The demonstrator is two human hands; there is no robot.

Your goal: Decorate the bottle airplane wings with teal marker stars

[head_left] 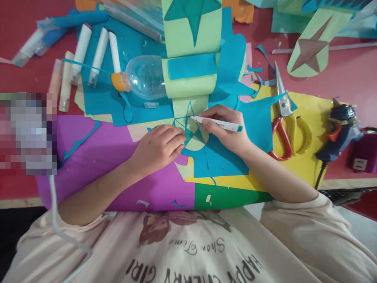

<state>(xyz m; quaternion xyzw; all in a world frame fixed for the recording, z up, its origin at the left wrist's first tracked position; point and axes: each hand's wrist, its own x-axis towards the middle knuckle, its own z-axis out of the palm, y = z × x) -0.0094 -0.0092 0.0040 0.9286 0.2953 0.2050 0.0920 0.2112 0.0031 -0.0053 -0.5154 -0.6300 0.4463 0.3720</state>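
My right hand point(225, 127) grips a white marker point(218, 123) with a green end, its tip touching a pale green paper strip point(200, 145) with a rounded end. A star outline point(190, 114) in teal is drawn there, partly filled in. Pressed on the strip's left edge, my left hand point(160, 145) has its fingers bent and together, holding the paper down. Just beyond lies a clear plastic bottle point(147, 76) with an orange cap point(118, 81); pale green paper wraps it, bearing a blue rectangle point(192, 66). Farther up is a filled green star point(193, 15).
Scissors point(284, 106) with red and yellow handles lie at right, near a blue glue gun point(338, 135). Several markers point(81, 53) sit upper left. Blue scraps point(256, 68) and coloured sheets, including a purple one point(118, 184), cover the red table point(312, 29). A paper with a brown star point(310, 55) lies upper right.
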